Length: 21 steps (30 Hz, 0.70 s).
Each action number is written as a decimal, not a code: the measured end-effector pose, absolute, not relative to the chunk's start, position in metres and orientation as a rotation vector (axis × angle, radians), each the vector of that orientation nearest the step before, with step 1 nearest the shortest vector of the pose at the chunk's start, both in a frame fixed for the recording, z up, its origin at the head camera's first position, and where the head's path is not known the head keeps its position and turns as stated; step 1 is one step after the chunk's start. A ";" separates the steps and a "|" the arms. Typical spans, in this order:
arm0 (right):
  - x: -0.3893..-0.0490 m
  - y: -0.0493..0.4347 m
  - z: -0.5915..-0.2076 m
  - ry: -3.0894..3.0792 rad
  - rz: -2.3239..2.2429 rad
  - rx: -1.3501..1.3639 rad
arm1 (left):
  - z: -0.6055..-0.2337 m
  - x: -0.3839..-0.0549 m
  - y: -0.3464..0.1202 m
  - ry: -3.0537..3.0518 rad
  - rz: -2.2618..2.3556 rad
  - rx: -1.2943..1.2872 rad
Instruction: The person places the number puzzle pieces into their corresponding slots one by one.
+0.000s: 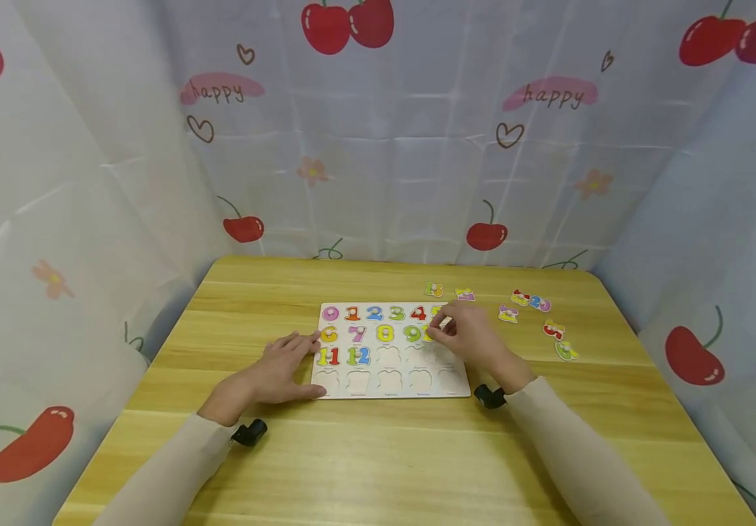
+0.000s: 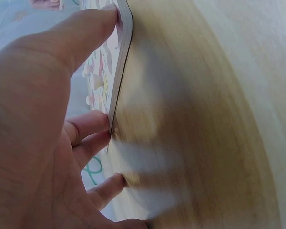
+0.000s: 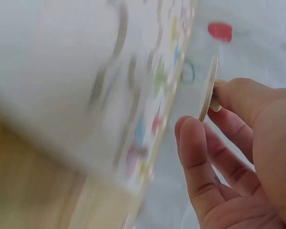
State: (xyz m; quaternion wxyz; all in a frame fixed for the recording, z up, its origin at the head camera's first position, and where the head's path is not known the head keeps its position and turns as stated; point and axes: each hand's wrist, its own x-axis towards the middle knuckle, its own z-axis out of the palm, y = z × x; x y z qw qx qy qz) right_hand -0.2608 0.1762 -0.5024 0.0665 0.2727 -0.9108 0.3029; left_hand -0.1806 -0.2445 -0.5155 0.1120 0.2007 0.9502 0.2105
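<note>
A white wooden number puzzle board [image 1: 384, 380] lies on the table, with knobbed number pieces in its upper rows and bare recesses below. My left hand [image 1: 282, 369] rests at the board's left side, fingers spread. In the left wrist view its thumb [image 2: 81, 36] lies on the board's edge [image 2: 120, 71], and fingertips touch the edge and table. Above the board's right side, my right hand [image 1: 470, 332] pinches a thin wooden number puzzle piece [image 3: 209, 88], seen edge-on in the right wrist view. The number on it cannot be read.
Loose number pieces lie behind the board, such as a green and yellow one [image 1: 433, 290] and a purple one [image 1: 465, 294]. Several more, including a red one [image 1: 554, 329] and a blue-purple one [image 1: 539, 303], lie to the right. A cherry-print curtain [image 1: 384, 197] surrounds the wooden table [image 1: 378, 460].
</note>
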 end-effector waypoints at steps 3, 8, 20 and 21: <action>-0.255 0.156 -0.504 -2.737 0.908 0.913 | -0.516 -0.181 -0.245 2.791 0.619 0.589; -0.249 0.125 -0.510 -2.772 0.883 1.010 | -0.517 -0.181 -0.246 2.797 0.621 0.591; -0.238 0.093 -0.511 -2.880 0.817 0.993 | -0.517 -0.180 -0.245 2.795 0.631 0.602; -0.238 0.092 -0.512 -2.886 0.809 0.991 | -0.517 -0.180 -0.245 2.796 0.631 0.601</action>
